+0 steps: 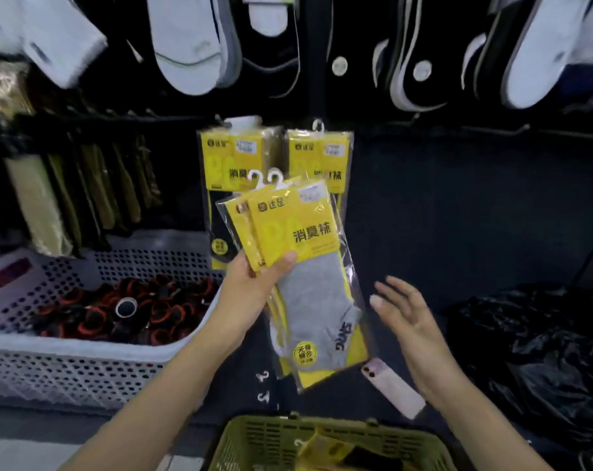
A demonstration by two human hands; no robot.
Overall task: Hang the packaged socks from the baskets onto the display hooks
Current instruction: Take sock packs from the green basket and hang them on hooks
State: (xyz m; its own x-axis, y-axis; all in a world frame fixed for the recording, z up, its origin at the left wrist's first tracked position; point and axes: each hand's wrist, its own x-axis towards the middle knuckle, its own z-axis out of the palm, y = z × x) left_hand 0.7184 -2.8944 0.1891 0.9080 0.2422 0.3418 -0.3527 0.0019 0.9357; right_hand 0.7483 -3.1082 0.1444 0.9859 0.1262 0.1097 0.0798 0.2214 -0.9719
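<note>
My left hand (254,283) grips two stacked packs of grey socks (301,266) with yellow cards and white hanger hooks at the top, held upright in the middle of the view. My right hand (403,314) hovers just right of the packs, fingers spread, holding nothing. Behind them, two groups of matching yellow sock packs (233,171) (318,158) hang from display hooks on the dark wall. An olive green basket (254,436) at the bottom centre holds more yellow packs.
A white perforated basket (84,365) at the left holds several black and red rolled items. A pink phone (393,385) lies on the dark shelf. A black plastic bag (533,351) sits at the right. White socks and shoes hang above.
</note>
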